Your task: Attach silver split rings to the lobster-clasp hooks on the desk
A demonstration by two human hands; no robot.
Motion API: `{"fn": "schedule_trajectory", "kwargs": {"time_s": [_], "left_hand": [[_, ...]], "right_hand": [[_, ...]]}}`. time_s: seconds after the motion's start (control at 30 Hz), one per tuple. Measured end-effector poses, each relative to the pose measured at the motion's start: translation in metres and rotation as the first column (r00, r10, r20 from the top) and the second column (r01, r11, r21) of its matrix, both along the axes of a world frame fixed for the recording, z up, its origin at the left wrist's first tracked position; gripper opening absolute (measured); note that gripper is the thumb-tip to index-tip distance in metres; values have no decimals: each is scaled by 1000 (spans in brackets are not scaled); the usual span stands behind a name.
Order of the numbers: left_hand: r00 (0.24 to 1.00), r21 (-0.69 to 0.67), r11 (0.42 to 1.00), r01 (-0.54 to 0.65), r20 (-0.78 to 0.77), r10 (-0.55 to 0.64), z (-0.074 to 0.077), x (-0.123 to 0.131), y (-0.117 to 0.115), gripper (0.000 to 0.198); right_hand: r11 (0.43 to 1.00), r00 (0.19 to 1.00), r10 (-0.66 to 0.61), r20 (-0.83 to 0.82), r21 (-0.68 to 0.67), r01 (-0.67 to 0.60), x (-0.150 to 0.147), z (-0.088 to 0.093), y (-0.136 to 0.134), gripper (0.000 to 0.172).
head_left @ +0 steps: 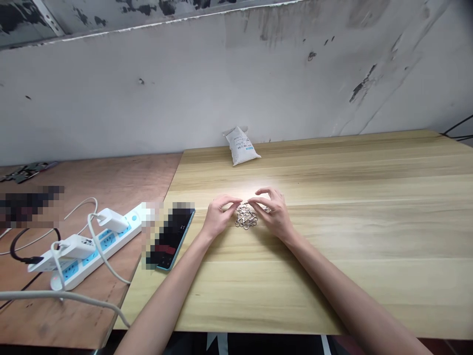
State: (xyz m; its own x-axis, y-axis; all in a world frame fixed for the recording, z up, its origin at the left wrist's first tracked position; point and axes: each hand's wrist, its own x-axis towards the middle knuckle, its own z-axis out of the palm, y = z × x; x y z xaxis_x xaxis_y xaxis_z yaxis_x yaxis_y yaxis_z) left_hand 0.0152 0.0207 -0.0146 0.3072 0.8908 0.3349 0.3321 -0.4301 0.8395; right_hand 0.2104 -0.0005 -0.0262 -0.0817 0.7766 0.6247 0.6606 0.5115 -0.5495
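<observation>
A small heap of silvery metal clasps (246, 217), with rings and hooks among them, lies on the light wooden table between my hands. At the heap's left edge, my left hand (220, 215) is closed, its thumb and index finger pinched together. Opposite it, my right hand (274, 213) also pinches with thumb and index finger, its other fingers curled loosely. The two pinches nearly meet just above the heap's far side. A tiny silvery metal piece shows between the fingertips, too small for its exact kind to be made out. Part of the heap is hidden by my right fingers.
Left of my forearm lies a phone (173, 237). A white power strip (107, 244) with chargers and cables occupies the reddish-brown board (148, 170). Near the wall sits a white labelled packet (242, 148). The light wooden tabletop (369, 222) extends to the right.
</observation>
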Motion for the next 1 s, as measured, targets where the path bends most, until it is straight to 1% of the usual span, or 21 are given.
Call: {"fn": "schedule_trajectory", "kwargs": {"time_s": [0.13, 0.33, 0.5, 0.73, 1.0], "left_hand": [[998, -16, 998, -57, -1, 57, -2, 1, 0, 15], [990, 15, 992, -127, -64, 128, -1, 2, 0, 7], [990, 66, 992, -110, -77, 115, 2, 2, -2, 2], [993, 131, 987, -89, -65, 98, 1, 1, 0, 2], [995, 148, 986, -72, -54, 81, 4, 1, -2, 2]], "right_hand": [[1000, 1000, -6, -7, 4, 6, -1, -1, -1, 15], [999, 1000, -23, -1, 39, 23, -3, 0, -2, 14], [999, 1000, -24, 9, 28, 24, -3, -1, -2, 14], [999, 999, -22, -23, 25, 22, -3, 0, -2, 16], [999, 999, -24, -27, 22, 24, -6, -2, -3, 14]]}}
